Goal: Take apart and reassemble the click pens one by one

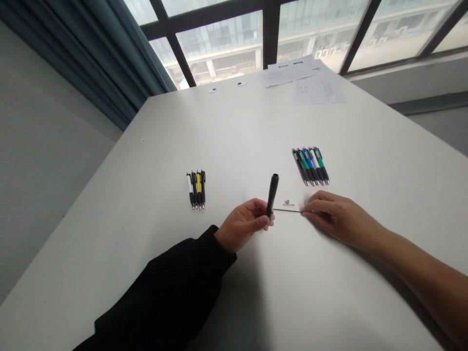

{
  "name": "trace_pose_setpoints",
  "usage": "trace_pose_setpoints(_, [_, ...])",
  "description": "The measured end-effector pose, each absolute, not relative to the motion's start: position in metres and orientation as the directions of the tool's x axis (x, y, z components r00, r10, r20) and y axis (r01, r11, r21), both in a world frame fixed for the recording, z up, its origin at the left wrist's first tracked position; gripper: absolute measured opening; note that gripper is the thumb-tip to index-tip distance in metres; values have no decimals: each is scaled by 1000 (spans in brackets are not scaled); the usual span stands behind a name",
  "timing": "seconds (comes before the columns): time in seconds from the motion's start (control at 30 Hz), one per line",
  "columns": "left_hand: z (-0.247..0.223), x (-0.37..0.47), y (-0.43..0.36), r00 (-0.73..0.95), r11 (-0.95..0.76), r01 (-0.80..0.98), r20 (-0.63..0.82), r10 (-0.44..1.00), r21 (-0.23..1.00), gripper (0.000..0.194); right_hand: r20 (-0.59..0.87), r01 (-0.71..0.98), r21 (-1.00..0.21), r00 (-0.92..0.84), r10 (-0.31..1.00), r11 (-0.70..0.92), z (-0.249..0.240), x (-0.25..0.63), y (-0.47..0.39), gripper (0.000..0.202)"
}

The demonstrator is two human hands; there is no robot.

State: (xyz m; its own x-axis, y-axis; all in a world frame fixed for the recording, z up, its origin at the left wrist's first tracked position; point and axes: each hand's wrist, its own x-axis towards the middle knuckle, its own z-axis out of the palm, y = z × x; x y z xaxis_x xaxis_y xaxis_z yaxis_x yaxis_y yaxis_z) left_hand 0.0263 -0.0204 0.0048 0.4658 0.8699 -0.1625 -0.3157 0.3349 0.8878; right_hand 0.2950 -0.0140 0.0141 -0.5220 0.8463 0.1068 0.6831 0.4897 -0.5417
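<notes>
My left hand [245, 222] grips a black pen barrel [273, 191] and keeps it nearly upright over the table, its dark upper end pointing away from the fingers. Between thumb and fingers, my right hand [338, 215] pinches a thin dark rod [287, 210] that looks like a pen refill. The rod lies level, its free end close to the barrel; whether they touch, I cannot tell. Just beyond it on the tabletop are small loose parts [287, 202], too small to make out clearly.
A row of pens [196, 190] in black, white and yellow lies at the left on the white table [234, 131]. More pens [310, 165], green, blue, white and dark, are lined up at the right. Printed papers [318, 87] and two small white items [241, 84] are by the window.
</notes>
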Motion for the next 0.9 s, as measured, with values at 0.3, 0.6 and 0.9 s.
trace_pose_setpoints(0.3, [9,22,-20,557,437,-356,-188,809,826,45,8,558,-781,-440,898,280,28,300,-17,16])
trace_pose_setpoints(0.6, [10,19,-23,798,513,-219,-150,583,830,31,-129,-1,-991,-164,978,-131,38,305,-13,15])
trace_pose_setpoints(0.9, [12,21,-29,797,488,-98,-226,560,867,30,-220,-194,-951,-131,967,-242,46,314,-12,14])
